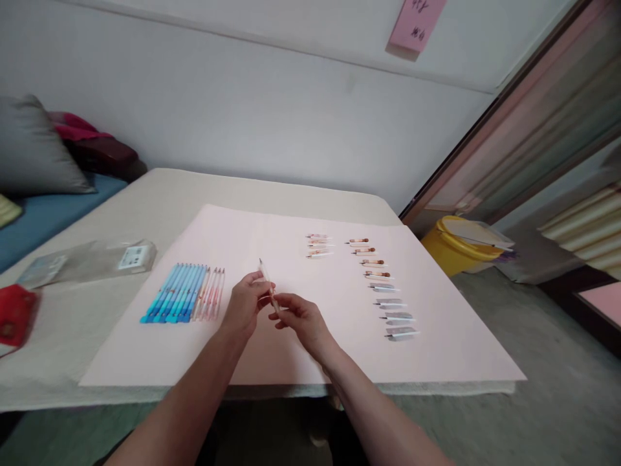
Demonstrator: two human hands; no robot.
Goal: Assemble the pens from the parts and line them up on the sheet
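Note:
Both of my hands meet over the middle of a large pale pink sheet (436,336) on the table. My left hand (245,304) pinches a thin pale pen (266,275) that points up and away. My right hand (301,320) is closed on the pen's lower end. To the left lies a tight row of blue pens (177,292) with a few pink ones (212,294) beside them. To the right, several small pen caps (383,288) lie in a slanting column, and a shorter group of caps (319,246) lies nearer the middle.
A clear plastic package (87,260) and a red object (14,310) lie on the cream table (160,194) at left. A yellow bucket (456,249) stands on the floor to the right. Cushions (33,149) rest on blue bedding at far left.

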